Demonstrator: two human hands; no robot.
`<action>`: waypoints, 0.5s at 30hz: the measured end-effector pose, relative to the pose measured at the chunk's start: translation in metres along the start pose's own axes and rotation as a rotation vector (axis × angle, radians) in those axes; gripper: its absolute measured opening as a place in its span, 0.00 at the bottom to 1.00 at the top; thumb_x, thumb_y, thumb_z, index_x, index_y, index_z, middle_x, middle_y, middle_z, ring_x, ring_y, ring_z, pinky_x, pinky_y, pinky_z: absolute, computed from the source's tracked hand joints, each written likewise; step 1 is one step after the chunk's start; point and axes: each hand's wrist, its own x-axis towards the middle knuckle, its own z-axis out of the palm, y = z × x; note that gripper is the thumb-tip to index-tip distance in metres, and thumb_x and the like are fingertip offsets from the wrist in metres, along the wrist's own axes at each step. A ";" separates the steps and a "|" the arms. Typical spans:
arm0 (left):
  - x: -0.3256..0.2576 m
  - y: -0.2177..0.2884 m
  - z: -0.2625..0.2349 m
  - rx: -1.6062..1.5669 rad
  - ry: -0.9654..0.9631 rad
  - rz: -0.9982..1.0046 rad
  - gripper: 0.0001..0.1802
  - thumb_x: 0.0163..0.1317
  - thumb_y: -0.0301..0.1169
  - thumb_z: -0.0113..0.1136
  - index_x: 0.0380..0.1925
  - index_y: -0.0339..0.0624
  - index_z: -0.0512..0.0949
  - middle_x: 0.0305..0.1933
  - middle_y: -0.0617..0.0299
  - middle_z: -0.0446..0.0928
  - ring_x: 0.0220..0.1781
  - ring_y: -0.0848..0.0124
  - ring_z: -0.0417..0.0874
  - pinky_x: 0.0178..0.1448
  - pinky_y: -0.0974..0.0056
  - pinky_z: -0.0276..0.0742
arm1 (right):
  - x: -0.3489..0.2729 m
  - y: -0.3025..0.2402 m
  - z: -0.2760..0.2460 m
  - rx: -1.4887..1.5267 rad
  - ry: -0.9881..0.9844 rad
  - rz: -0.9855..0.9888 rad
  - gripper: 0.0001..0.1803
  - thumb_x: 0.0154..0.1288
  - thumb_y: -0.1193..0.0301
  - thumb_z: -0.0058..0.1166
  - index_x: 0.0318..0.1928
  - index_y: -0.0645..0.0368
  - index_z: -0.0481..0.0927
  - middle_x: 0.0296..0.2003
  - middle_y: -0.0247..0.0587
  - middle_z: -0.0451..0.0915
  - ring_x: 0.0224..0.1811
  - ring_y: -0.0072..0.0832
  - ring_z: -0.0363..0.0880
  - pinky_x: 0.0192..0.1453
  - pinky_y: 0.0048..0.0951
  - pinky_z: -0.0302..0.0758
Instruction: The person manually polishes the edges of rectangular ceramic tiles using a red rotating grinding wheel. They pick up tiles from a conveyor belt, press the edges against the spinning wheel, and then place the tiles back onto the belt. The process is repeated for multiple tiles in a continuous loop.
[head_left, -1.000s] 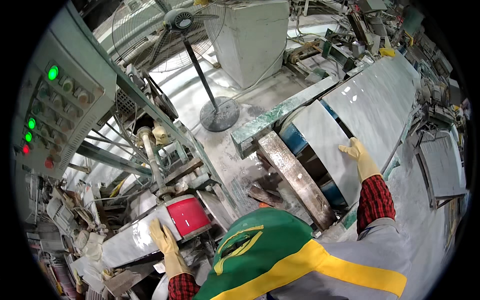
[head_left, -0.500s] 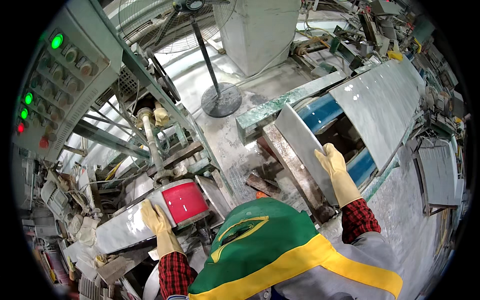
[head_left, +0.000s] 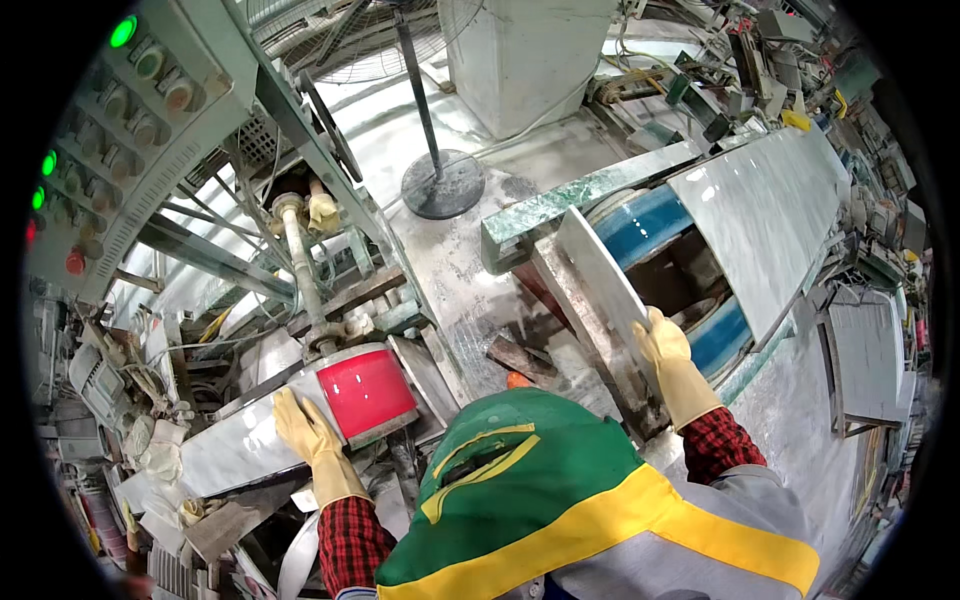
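Note:
A pale, marbled stone slab [head_left: 235,440] lies flat on the machine at the left, running up to a red roller [head_left: 366,392]. My left hand [head_left: 308,432], in a cream rubber glove, rests on the slab's end beside the roller with its fingers stretched out. On the right, a narrow pale slab [head_left: 603,275] stands tilted on edge against a stand. My right hand [head_left: 668,350], gloved the same way, grips its near end, the fingers bent over the edge; the thumb's exact place is hard to make out. A green and yellow apron [head_left: 540,465] covers my front.
A stack topped by a wide marbled slab [head_left: 760,220] with blue curved pieces [head_left: 640,228] lies beyond my right hand. The control panel [head_left: 130,130] has lit buttons. A fan base [head_left: 442,185] stands on the floor ahead. Stone offcuts [head_left: 525,358] lie between the machine and stand.
The view has tilted slightly, shifting the panel and fan upward. My right hand sits a little nearer along the upright slab. My left hand stays on the flat slab by the roller.

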 end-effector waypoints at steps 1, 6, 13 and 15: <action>-0.001 -0.001 0.000 0.002 0.000 -0.003 0.24 0.73 0.34 0.54 0.67 0.41 0.71 0.72 0.42 0.68 0.72 0.40 0.67 0.77 0.45 0.56 | 0.003 0.003 0.000 0.019 0.009 -0.027 0.24 0.69 0.52 0.56 0.57 0.52 0.78 0.47 0.61 0.83 0.52 0.57 0.82 0.55 0.52 0.77; -0.001 -0.003 -0.001 0.008 0.037 -0.004 0.23 0.73 0.33 0.54 0.66 0.41 0.73 0.71 0.42 0.70 0.71 0.42 0.68 0.76 0.44 0.58 | 0.022 0.022 0.001 0.059 -0.011 -0.145 0.25 0.68 0.53 0.57 0.54 0.58 0.78 0.43 0.65 0.83 0.50 0.58 0.82 0.55 0.51 0.77; 0.004 -0.006 -0.008 -0.004 0.037 0.016 0.21 0.72 0.32 0.55 0.61 0.36 0.75 0.65 0.41 0.74 0.67 0.42 0.72 0.71 0.45 0.64 | 0.003 0.010 0.011 -0.014 -0.025 -0.271 0.24 0.69 0.52 0.55 0.55 0.56 0.77 0.45 0.66 0.82 0.51 0.59 0.81 0.57 0.52 0.76; 0.005 -0.011 -0.007 -0.050 0.044 0.030 0.19 0.73 0.30 0.54 0.61 0.37 0.75 0.66 0.41 0.74 0.67 0.43 0.72 0.72 0.47 0.64 | -0.001 0.004 0.011 -0.105 -0.098 -0.281 0.24 0.69 0.52 0.54 0.57 0.54 0.77 0.46 0.65 0.82 0.51 0.59 0.81 0.57 0.52 0.76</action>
